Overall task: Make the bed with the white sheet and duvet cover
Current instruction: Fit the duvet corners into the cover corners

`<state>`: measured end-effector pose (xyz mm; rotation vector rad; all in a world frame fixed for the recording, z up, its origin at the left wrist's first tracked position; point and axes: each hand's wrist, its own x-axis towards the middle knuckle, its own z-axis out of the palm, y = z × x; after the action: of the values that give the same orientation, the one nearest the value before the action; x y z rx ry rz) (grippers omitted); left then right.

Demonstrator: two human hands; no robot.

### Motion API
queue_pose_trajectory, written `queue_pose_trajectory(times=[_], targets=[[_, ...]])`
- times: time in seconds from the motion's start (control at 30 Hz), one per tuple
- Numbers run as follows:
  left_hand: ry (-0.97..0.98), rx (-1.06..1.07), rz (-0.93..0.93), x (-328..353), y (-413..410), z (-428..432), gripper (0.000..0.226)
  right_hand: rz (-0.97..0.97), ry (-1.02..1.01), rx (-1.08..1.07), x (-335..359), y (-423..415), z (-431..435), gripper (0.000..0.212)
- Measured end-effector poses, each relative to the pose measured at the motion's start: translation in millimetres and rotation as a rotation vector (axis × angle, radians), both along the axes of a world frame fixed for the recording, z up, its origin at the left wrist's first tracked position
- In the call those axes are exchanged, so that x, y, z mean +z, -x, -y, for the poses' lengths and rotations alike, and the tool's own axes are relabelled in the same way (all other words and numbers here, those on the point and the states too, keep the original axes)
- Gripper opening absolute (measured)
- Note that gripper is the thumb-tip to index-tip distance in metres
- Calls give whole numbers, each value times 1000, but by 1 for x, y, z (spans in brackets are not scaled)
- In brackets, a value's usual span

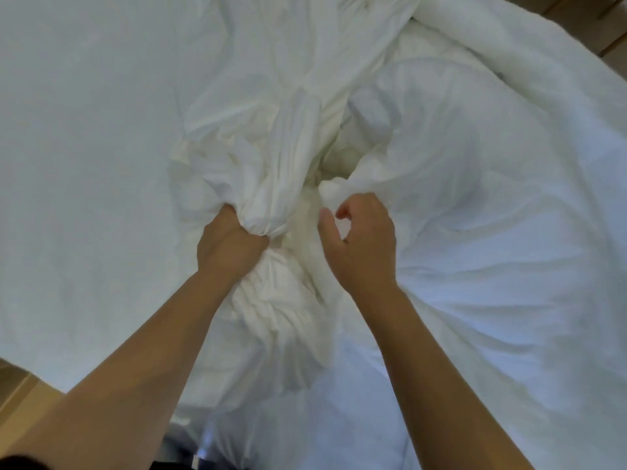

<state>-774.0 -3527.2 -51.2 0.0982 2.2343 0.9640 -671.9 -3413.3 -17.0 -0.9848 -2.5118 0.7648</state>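
A smooth white sheet (84, 164) covers the left half of the bed. A puffy white duvet (492, 205) lies heaped over the right half. Between them runs the crumpled, thinner duvet cover (278, 137), bunched into folds. My left hand (230, 245) grips a thick gather of that cover in its fist. My right hand (363, 245) hovers just to the right, at the duvet's near edge. Its fingers are half curled and its thumb stands apart, with nothing pinched between them.
Wooden floor (20, 395) shows past the bed's near left corner, and wood panelling (607, 25) at the top right. A dark strip (179, 449) lies below the hanging bedding at the bottom edge.
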Motion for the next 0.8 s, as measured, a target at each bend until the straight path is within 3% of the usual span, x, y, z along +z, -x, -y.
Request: queue_pose_trajectory(times=[0.1,0.13,0.27,0.33,0.37,0.47,0.53,0.7,0.8], targets=[[59,11,-14,-13,13,14,65,130,-187,275,-36,16,13,20],[63,26,-8,-18,17,22,63,282,-181,320,-48,24,12,29],[-18,18,39,-35,28,44,39,950,-164,329,-92,44,-9,97],[-62,1,27,-42,28,49,21,1082,-212,293,-112,48,-17,105],[-85,-8,21,-44,27,50,19,1105,-241,281,-119,49,-17,96],[-118,-2,19,-46,25,48,30,989,-269,285,-120,49,-11,36],[-155,48,79,-43,26,48,27,795,-199,247,-108,41,-2,22],[-319,158,295,-2,31,66,25,223,-113,181,-50,15,41,25],[-416,156,343,32,40,78,24,53,-152,218,-27,17,79,35]])
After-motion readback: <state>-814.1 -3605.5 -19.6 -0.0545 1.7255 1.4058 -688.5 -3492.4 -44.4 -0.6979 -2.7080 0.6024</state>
